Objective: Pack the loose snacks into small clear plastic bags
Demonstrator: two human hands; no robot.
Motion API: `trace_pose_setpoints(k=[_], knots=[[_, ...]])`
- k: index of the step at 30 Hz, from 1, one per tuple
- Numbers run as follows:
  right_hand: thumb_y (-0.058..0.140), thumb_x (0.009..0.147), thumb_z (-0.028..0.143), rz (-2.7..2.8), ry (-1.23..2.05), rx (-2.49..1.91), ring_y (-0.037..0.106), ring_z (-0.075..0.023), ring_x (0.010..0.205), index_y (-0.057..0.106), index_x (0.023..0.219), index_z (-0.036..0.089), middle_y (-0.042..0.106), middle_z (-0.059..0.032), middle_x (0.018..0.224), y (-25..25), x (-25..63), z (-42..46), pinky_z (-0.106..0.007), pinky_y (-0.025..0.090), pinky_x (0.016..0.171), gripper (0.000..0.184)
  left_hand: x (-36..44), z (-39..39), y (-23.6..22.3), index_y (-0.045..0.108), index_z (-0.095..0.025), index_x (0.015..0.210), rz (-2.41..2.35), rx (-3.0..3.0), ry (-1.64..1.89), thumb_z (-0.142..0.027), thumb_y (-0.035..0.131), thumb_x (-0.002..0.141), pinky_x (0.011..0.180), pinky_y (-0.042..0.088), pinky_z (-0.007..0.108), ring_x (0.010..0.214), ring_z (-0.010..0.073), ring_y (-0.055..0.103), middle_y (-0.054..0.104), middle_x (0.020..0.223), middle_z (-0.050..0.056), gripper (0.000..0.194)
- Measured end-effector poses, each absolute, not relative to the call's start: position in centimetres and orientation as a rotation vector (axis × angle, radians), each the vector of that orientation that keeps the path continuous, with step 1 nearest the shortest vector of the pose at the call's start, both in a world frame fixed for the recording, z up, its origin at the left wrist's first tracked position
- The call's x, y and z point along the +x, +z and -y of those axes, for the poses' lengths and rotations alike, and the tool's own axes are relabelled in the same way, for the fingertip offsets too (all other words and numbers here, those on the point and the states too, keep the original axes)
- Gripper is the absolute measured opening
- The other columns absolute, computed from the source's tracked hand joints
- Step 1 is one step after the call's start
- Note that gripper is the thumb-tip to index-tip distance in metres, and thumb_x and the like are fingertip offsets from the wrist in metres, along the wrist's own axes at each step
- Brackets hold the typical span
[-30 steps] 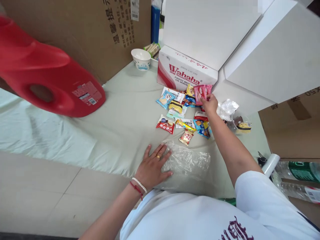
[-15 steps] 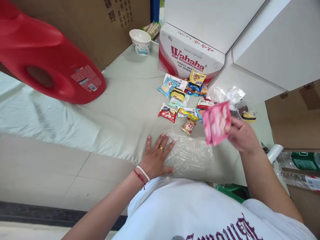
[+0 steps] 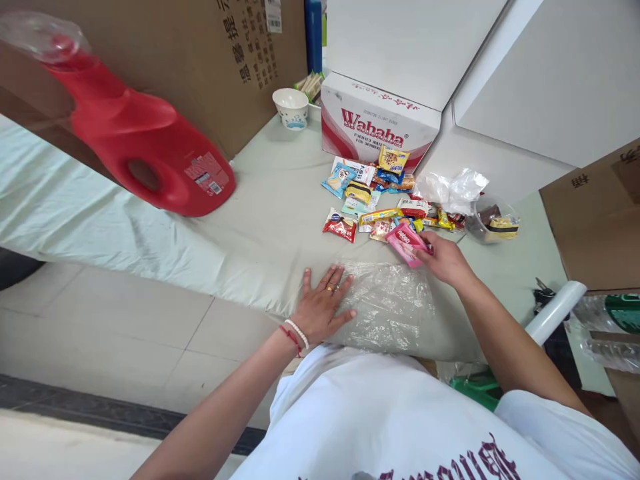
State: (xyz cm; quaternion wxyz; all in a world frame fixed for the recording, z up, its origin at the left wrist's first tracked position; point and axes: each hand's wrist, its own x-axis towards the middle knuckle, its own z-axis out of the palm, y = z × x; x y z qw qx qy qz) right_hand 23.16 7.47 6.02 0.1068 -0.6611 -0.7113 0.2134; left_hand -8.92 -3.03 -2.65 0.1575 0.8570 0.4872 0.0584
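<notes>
My left hand (image 3: 325,303) lies flat, fingers spread, pressing the left edge of a clear plastic bag (image 3: 387,303) on the pale green cloth (image 3: 260,213). My right hand (image 3: 445,257) pinches a pink snack packet (image 3: 406,243) just above the bag's far edge. Behind it lies a heap of several small snack packets (image 3: 373,193), among them a red one (image 3: 340,225) and a yellow one (image 3: 393,159).
A big red jug (image 3: 145,150) lies at the left. A Wahaha carton (image 3: 375,130), a paper cup (image 3: 291,108), crumpled plastic (image 3: 450,187), and a clear tub (image 3: 493,223) sit behind. Cardboard boxes (image 3: 595,220) stand right; a white roll (image 3: 555,310) is near my right arm.
My right hand took the pink packet from the far side of the heap, lifted it toward me, and now holds it low by the bag. My left hand stayed put.
</notes>
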Motion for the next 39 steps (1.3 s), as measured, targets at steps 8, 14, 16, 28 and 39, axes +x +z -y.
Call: trace_pose_setpoints(k=[8,14,16,28,39], knots=[[0.061,0.09,0.041,2.5,1.451,-1.277,0.068,-0.0222,0.094,0.068,0.121,0.022,0.074,-0.0041,0.108,8.9,22.5,-4.6,-0.031,0.053,0.083,0.037,-7.1,2.6,-2.8,0.067,-0.02,0.123,-1.67,2.279,0.433,-0.036,0.045,0.098,0.123,0.01,0.069,0.15,0.0317,0.037,0.053,0.152,0.014,0.036],[0.056,0.091,0.034,2.49,0.848,-1.655,0.068,-0.0259,0.091,0.066,0.124,0.02,0.074,-0.0083,0.108,7.1,21.5,-7.9,-0.035,0.051,0.082,0.037,-6.9,1.8,-2.5,0.047,-0.023,0.15,-1.681,2.298,0.294,-0.039,0.05,0.091,0.119,0.004,0.076,0.156,0.0358,0.022,0.032,0.166,0.013,0.061],[0.056,0.09,0.033,2.339,0.509,-1.849,0.068,-0.0299,0.095,0.065,0.126,0.02,0.074,-0.0107,0.111,6.8,21.3,-9.1,-0.038,0.051,0.083,0.04,-7.0,1.6,-2.5,0.034,-0.022,0.158,-1.698,2.285,0.267,-0.043,0.052,0.09,0.118,0.003,0.077,0.156,0.0375,0.02,0.024,0.168,0.015,0.073],[0.049,0.099,0.031,2.778,0.333,-1.584,0.067,-0.0284,0.108,0.062,0.134,0.029,0.06,-0.0108,0.142,3.9,19.5,1.2,-0.04,0.055,0.084,0.037,-7.5,1.3,-2.7,0.03,-0.013,0.16,-1.652,2.322,0.182,-0.072,0.047,0.088,0.117,-0.006,0.076,0.156,0.0417,0.017,0.019,0.168,0.02,0.094],[0.065,0.093,0.042,2.881,0.6,-1.52,0.063,-0.0301,0.119,0.041,0.153,0.025,0.048,-0.0138,0.153,5.6,18.1,-4.0,-0.036,0.053,0.086,0.067,-9.4,2.5,-1.9,0.043,-0.037,0.153,-1.255,2.614,0.308,-0.05,0.05,0.098,0.12,-0.015,0.069,0.154,0.0325,0.03,0.046,0.159,0.007,0.057]])
